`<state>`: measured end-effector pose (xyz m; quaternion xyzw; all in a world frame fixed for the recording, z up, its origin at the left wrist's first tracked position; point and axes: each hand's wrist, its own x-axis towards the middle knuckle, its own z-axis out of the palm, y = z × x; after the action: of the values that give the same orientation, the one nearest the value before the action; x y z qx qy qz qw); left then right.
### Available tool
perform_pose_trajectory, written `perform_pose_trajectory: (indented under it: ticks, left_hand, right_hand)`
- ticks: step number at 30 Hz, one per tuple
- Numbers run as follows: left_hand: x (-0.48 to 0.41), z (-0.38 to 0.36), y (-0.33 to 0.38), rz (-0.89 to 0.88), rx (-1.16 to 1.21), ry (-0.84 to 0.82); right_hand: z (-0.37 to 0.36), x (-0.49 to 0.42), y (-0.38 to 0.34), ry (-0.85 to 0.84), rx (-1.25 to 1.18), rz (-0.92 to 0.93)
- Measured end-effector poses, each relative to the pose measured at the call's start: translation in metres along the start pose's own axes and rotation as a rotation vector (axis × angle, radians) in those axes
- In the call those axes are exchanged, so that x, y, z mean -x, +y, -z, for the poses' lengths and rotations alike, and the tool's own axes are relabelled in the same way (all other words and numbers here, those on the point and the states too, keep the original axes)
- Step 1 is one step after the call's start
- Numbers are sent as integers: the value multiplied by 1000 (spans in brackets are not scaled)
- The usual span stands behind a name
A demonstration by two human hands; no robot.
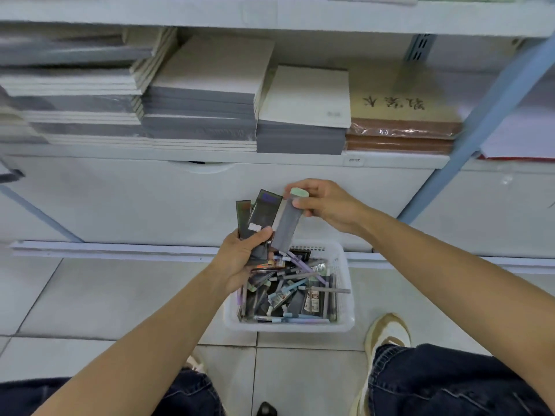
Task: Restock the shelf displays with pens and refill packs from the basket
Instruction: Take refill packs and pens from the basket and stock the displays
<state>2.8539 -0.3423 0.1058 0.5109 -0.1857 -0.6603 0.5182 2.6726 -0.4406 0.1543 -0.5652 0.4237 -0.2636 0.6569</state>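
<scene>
White basket (345, 322); grey pack (286, 225) with pale-green cap (299, 193).

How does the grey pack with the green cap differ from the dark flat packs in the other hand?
The grey pack with the pale green round cap is plain grey; the dark flat packs are near black with a white label. The grey pack is single, pinched at its cap by the right hand; the dark packs are several, fanned in the left hand. Both are held over the white plastic basket.
</scene>
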Motion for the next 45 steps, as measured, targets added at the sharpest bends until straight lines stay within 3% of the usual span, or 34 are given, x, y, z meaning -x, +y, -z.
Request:
perform_pose_trajectory:
  ticks: [6, 11, 16, 21, 25, 33, 40, 45]
  left_hand:
    - [34, -29, 39, -197, -121, -95]
    - [64, -55, 75, -206, -56, -203]
    - [88, -83, 106, -224, 55, -301]
    - [100, -107, 134, -229, 108, -333]
    - [103, -130, 159, -299, 0, -356]
    - [98, -184, 207, -506, -128, -432]
    - [84, -216, 234, -568, -128, -472]
    - [73, -219, 241, -563, -161, -497]
  right_hand:
    - [-10, 26, -61, 58, -246, 107]
    - [-8, 55, -109, -26, -356, 254]
    - [-3, 72, -142, 209, -69, 385]
    - [9, 93, -177, 210, 31, 502]
    - [32, 116, -216, 234, 91, 641]
    - [114, 150, -303, 615, 252, 901]
    - [155, 118, -334, 1002, 800, 759]
    - [159, 91, -329, 986, 886, 707]
